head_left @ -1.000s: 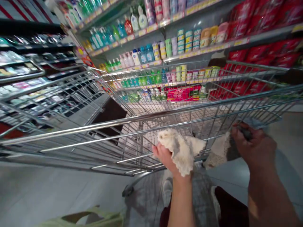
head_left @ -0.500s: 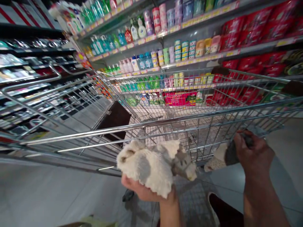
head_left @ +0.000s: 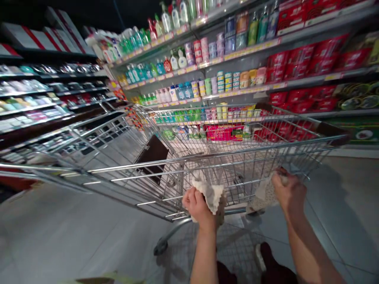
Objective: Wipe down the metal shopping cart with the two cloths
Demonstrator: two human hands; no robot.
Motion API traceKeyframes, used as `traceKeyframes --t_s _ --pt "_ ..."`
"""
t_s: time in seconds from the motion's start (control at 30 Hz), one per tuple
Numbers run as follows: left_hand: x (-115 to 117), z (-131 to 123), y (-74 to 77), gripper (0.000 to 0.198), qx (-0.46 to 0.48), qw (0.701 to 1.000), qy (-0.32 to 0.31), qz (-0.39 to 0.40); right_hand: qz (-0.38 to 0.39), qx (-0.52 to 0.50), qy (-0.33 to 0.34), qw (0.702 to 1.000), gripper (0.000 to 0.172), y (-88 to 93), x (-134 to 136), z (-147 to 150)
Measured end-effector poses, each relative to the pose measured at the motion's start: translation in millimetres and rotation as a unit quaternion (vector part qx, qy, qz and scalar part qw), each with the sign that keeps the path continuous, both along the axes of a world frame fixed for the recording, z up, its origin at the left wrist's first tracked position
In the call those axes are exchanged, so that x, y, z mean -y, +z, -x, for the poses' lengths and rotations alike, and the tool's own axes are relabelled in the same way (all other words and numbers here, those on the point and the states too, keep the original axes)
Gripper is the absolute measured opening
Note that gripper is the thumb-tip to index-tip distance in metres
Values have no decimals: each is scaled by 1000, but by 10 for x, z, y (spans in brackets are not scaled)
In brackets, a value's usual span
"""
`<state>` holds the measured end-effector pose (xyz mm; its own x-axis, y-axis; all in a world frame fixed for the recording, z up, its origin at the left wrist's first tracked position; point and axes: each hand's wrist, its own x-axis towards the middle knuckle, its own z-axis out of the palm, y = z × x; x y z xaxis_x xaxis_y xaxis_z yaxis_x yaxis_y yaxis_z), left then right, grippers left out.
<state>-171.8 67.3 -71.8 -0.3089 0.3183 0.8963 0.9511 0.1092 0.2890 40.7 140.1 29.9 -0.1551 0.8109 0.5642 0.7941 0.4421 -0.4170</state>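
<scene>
My left hand point(head_left: 197, 205) is closed around a cream, wavy-edged cloth point(head_left: 214, 197) in front of the near side of a wire shopping cart point(head_left: 177, 161). Part of this cloth droops below the hand on its right. My right hand point(head_left: 288, 190) grips a second cloth, a pale speckled one point(head_left: 262, 199), which stretches out to the left of the fist beside the cart's lower wires. What lies inside each fist is hidden by the fingers. A dark brown panel point(head_left: 154, 157) is fixed inside the cart basket.
Shelves with bottles, tubs point(head_left: 227, 82) and red packs point(head_left: 296, 63) stand beyond the cart. Another shelf rack point(head_left: 32, 88) runs along the left. A cart wheel point(head_left: 160, 246) rests on the tiled floor, and my shoe point(head_left: 260, 256) shows below.
My left hand has moved right and farther forward, its cloth now gathered smaller in the fist. My right hand has shifted slightly left. The view has tilted up, showing more shelves.
</scene>
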Motion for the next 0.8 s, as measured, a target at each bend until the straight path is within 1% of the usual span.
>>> traceKeyframes --t_s 0.03,0.1,0.13,0.2,0.23,0.27,0.3,0.33,0.4,0.43,0.47,0.5,0.53,0.57,0.6,0.63,0.67,0.73,0.8 --pt "30 -3 28 7 12 999 -16 28 4 12 13 1000 41 48 68 -1" --pt "105 -11 70 7 42 995 -43 74 1 22 14 1000 43 76 221 -92" --pt "148 -7 89 9 57 992 -56 99 -5 18 -3 1000 45 68 297 -172" --pt "239 28 145 12 82 983 -80 143 -33 -31 -75 996 48 76 411 -348" --pt "284 62 196 13 94 979 -87 156 -52 -67 -109 990 49 118 435 -415" --pt "328 105 267 13 105 978 -86 158 -75 -106 -135 982 49 199 427 -451" --pt "368 154 362 14 112 980 -77 146 -95 -137 -138 976 48 321 383 -449" --pt "401 205 481 15 113 984 -65 124 -116 -135 -107 978 46 479 304 -406" --pt "433 296 772 23 101 991 -46 73 -139 -96 -42 985 40 846 57 -217" --pt "428 332 927 29 86 994 -47 55 -128 -71 -8 989 38 1021 -93 -89" --pt "408 359 1072 32 70 996 -49 37 -106 -41 19 993 36 1172 -244 46" --pt "374 378 1195 34 55 997 -54 30 -48 28 33 998 38 1287 -384 176" --pt "329 390 1285 32 40 997 -58 29 21 109 45 993 40 1366 -505 292" --pt "276 397 1334 29 28 997 -60 30 80 175 69 979 39 1410 -600 386" --pt "220 402 1337 23 18 997 -60 34 113 212 87 967 37 1425 -670 454" --pt "167 406 1294 19 9 998 -59 36 135 239 105 956 35 1421 -715 497" --pt "120 409 1210 17 2 998 -56 37 142 252 123 949 33 1405 -741 518" --pt "60 415 957 18 -14 997 -56 48 137 268 155 941 31 1368 -756 516" --pt "52 401 671 17 -43 993 -68 85 129 290 189 929 32 1344 -754 492"
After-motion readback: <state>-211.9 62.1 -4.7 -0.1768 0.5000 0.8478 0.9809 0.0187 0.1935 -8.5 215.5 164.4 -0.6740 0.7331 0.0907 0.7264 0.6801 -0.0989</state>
